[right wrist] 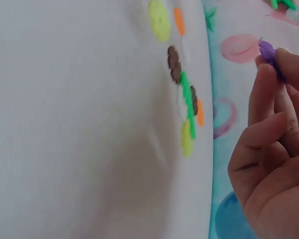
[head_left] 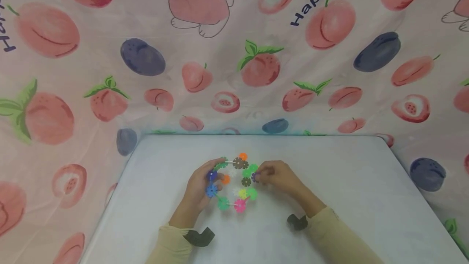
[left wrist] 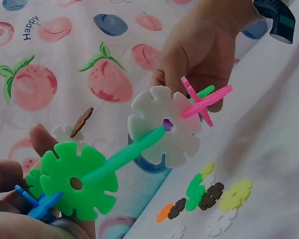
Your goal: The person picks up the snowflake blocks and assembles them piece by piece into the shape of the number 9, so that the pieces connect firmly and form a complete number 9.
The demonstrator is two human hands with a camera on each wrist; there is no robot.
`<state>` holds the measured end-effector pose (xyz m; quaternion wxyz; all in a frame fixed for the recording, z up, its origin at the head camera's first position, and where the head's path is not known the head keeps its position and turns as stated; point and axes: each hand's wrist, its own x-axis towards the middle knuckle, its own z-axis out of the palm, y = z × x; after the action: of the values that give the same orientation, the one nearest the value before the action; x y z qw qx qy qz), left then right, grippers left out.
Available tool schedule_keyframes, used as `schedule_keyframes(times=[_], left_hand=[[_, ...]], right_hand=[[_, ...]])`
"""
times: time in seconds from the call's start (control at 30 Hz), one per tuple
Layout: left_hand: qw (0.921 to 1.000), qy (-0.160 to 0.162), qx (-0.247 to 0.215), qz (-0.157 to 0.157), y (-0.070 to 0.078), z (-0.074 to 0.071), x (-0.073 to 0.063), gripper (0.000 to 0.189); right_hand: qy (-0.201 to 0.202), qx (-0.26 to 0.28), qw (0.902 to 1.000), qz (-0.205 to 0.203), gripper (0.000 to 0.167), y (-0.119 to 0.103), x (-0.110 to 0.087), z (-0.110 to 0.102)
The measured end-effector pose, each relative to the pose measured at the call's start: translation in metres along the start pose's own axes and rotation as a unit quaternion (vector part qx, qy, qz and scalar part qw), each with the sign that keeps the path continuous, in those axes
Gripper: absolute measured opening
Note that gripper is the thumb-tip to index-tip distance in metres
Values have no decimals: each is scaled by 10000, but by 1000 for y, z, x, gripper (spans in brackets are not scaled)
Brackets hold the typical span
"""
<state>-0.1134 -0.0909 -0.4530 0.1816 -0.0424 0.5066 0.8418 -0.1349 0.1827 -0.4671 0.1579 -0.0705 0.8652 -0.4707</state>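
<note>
My left hand grips the left side of a ring of linked plastic snowflake discs, held over the table. A blue disc lies by that palm, with a pink disc at the ring's near side. Up close in the left wrist view, a green disc joins a white disc through a teal one set edge-on. At the ring's right, my right hand pinches a purple disc between thumb and fingertips. Its other fingers are curled toward the palm.
Loose discs lie on the white table beyond the ring, among them a yellow disc, a brown disc and an orange disc. A fruit-printed cloth hangs behind the table's far edge. Dark straps sit at both wrists.
</note>
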Motion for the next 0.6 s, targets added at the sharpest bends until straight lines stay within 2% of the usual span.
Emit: schedule_keyframes(times=[0.1,0.2,0.37,0.6], left_hand=[[10000,11,-13,0,-1,-1,1,40],[9998,45,166,46,-2,-1,1,43],[9980,159,604,64,-4,-3,1,43],[9971,118,741,116,-3,-2,0,43]], right_hand=[[58,179,9998,80,5,-7,-2,1],[163,334,9993,37,5,-15,-5,2],[371,601,9975,-104,10,-24,-7,4],[479,1226,9905,-392,15,-33,-7,5]])
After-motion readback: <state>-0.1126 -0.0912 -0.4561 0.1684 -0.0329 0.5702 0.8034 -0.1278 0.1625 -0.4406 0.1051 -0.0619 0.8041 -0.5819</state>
